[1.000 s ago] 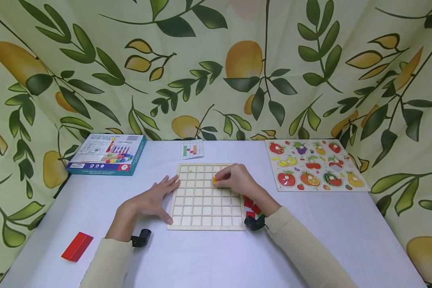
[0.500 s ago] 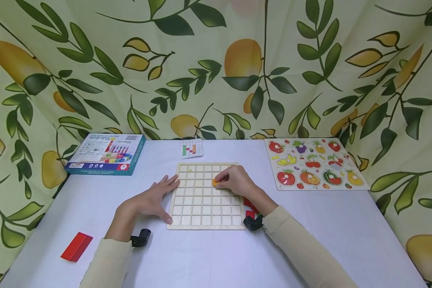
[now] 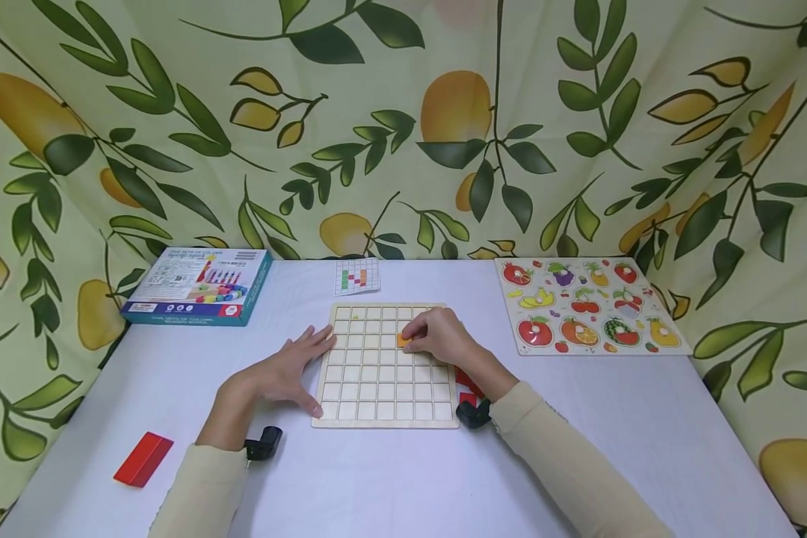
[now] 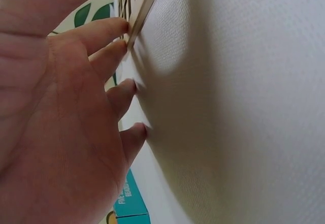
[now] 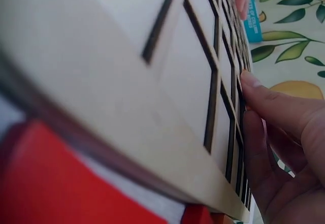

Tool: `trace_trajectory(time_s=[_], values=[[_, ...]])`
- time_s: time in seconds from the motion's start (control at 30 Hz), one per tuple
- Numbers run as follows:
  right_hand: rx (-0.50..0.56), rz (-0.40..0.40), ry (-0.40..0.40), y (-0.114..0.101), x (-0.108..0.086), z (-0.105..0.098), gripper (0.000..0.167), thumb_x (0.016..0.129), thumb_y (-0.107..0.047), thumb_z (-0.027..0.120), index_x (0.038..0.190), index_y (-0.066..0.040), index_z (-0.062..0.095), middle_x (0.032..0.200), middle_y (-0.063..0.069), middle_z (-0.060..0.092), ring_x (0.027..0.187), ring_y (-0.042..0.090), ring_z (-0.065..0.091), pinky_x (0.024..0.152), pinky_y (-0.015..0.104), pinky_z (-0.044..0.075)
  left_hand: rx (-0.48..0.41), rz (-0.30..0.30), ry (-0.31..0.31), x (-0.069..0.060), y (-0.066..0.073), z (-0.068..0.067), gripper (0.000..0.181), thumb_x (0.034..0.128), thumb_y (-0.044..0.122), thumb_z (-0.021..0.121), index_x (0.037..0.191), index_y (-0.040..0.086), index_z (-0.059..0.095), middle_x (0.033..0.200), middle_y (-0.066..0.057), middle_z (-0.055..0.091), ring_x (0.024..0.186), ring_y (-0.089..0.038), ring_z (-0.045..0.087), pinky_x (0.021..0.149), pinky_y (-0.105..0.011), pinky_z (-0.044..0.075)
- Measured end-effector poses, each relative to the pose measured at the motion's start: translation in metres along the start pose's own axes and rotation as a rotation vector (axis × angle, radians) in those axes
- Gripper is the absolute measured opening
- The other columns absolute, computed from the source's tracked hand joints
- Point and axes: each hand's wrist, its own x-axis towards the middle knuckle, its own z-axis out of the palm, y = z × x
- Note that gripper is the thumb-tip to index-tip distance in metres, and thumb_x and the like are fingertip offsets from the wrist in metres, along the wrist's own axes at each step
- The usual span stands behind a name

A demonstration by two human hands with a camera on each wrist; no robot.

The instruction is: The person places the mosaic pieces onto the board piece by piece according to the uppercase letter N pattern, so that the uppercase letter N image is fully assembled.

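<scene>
A square wooden grid board [image 3: 368,373] lies flat on the table, with rows of square cells. My left hand [image 3: 285,373] is spread at its left side, the thumb and fingertips touching the edge. In the left wrist view, the straight fingers [image 4: 109,59] of that hand reach the board's rim [image 4: 144,5]. An orange square tile [image 3: 402,341] is at a cell right of the board's centre in the upper half. My right hand [image 3: 444,338] pinches it between thumb and fingers. In the right wrist view that hand [image 5: 284,137] hides the tile.
Red tiles [image 3: 467,399] lie by the board's right edge, partly under the right wrist. A pattern card [image 3: 343,288] stands behind the board. A teal box [image 3: 191,288] is at back left, a fruit puzzle [image 3: 565,345] at back right, and a red block [image 3: 144,459] at front left.
My right hand has shifted very slightly, and the orange tile now shows more fully at its cell. The left hand has stayed in place on the board.
</scene>
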Motion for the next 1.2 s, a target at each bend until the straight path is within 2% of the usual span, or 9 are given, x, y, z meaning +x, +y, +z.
trace_trajectory(time_s=[0.13,0.3,0.6,1.03,1.2], values=[[0.004,-0.003,-0.008,0.0003,0.0021,0.0000,0.012,0.078,-0.016,0.089,0.088,-0.014,0.083,0.092,0.001,0.080,0.077,0.005,0.064,0.070,0.019,0.054,-0.006,-0.025,-0.002,0.0007,0.0007,-0.0003,0.127,0.0603,0.038,0.097,0.163,0.015,0.026,0.175,-0.006,0.009,0.161,-0.042,-0.002,0.126,-0.072,0.008],[0.022,0.033,-0.012,0.0020,0.0052,0.0007,0.012,0.076,-0.017,0.090,0.086,-0.015,0.083,0.092,0.000,0.079,0.075,0.006,0.064,0.069,0.019,0.053,-0.014,-0.065,-0.013,0.0009,0.0021,-0.0002,0.127,0.0601,0.041,0.097,0.163,0.020,0.026,0.176,-0.003,0.007,0.161,-0.044,-0.003,0.121,-0.077,0.014],[0.020,0.057,-0.017,0.0039,0.0070,0.0005,0.013,0.075,-0.019,0.091,0.084,-0.015,0.083,0.091,0.000,0.077,0.074,0.007,0.062,0.066,0.019,0.051,0.003,-0.002,0.003,0.0018,0.0004,0.0006,0.126,0.0601,0.038,0.097,0.162,0.012,0.028,0.175,-0.008,0.012,0.162,-0.041,-0.001,0.129,-0.066,0.004],[0.009,0.023,-0.028,0.0026,0.0070,0.0000,0.013,0.077,-0.017,0.090,0.087,-0.014,0.083,0.091,0.001,0.077,0.073,0.006,0.062,0.066,0.018,0.051,0.011,0.011,0.012,0.0005,0.0004,0.0013,0.126,0.0593,0.038,0.098,0.162,0.010,0.029,0.174,-0.010,0.012,0.161,-0.042,-0.001,0.129,-0.066,0.003],[0.006,0.011,-0.076,0.0031,0.0056,-0.0047,0.014,0.080,-0.018,0.088,0.091,-0.013,0.083,0.093,0.001,0.076,0.077,0.007,0.062,0.069,0.018,0.051,-0.002,-0.003,0.006,0.0002,0.0024,0.0005,0.125,0.0605,0.036,0.097,0.162,0.012,0.028,0.175,-0.008,0.011,0.162,-0.041,-0.001,0.128,-0.067,0.005]])
